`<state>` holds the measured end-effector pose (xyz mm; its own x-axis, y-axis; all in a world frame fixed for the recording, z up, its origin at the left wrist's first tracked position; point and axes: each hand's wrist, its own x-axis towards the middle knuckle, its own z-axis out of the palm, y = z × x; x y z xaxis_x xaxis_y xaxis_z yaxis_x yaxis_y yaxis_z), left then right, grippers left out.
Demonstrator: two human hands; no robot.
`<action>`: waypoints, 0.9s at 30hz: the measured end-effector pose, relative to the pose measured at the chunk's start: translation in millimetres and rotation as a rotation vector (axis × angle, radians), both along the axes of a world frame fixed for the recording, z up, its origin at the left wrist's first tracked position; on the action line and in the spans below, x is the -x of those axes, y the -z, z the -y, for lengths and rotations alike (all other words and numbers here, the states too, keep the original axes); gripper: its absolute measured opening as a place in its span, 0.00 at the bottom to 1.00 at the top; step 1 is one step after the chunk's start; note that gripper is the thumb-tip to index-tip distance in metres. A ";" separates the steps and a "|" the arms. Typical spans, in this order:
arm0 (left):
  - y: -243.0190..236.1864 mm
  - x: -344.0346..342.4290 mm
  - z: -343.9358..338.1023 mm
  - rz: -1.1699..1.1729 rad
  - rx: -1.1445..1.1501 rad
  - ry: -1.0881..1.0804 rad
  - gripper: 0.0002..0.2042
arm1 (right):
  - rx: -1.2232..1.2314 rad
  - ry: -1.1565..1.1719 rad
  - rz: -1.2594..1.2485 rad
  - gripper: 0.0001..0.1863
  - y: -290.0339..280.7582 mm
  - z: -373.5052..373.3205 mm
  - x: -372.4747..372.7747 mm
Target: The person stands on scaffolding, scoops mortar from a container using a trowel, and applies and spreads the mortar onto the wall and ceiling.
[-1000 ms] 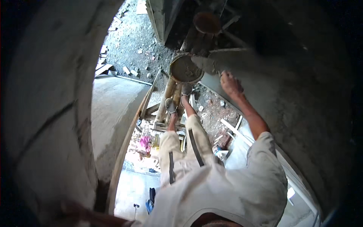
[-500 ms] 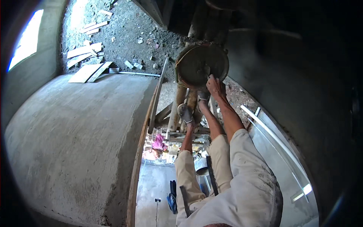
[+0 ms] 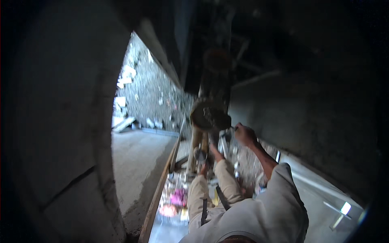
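My right hand [image 3: 246, 135] is closed round the handle of a trowel [image 3: 221, 121], out to the right of a round pan [image 3: 195, 118]. The dark trowel blade lies over the pan's right side, and grey wet mortar [image 3: 208, 115] shows on and beside it. Where the mortar on the blade ends and that in the pan begins is hard to tell in the blur. Under the pan run round poles [image 3: 195, 139], with my feet on them. My left hand is out of the picture.
A long wooden board [image 3: 159, 190] edges the left side, beside a grey plastered surface [image 3: 142, 158]. A dark wall [image 3: 283, 109] stands close on the right. Far below lie rubble ground [image 3: 152, 93] and a pink bundle [image 3: 178, 197]. Another round vessel [image 3: 217, 59] sits farther along the poles.
My right hand has come up out of the pan and moved right, and the trowel now shows with mortar. The view has shifted, bringing a dark surface in on the left.
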<state>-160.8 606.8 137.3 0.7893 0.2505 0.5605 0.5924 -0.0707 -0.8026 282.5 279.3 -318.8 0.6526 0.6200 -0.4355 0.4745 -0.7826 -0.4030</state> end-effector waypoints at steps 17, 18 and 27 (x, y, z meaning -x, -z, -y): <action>41.0 35.4 19.0 0.582 0.112 0.208 0.19 | -0.287 -1.169 -0.316 0.21 -594.2 -177.5 -17.6; 45.7 41.4 18.9 0.571 0.139 0.225 0.18 | -0.162 -0.987 -0.410 0.18 -589.2 -184.4 -29.0; 19.1 19.1 24.5 0.435 0.005 0.123 0.19 | -0.512 -0.169 0.598 0.28 -710.0 -252.2 -186.0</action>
<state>-179.9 582.4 118.2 0.5044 0.1728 0.8460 0.8616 -0.1648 -0.4801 468.5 531.5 391.2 0.5647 0.7595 0.3230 0.8191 -0.4675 -0.3326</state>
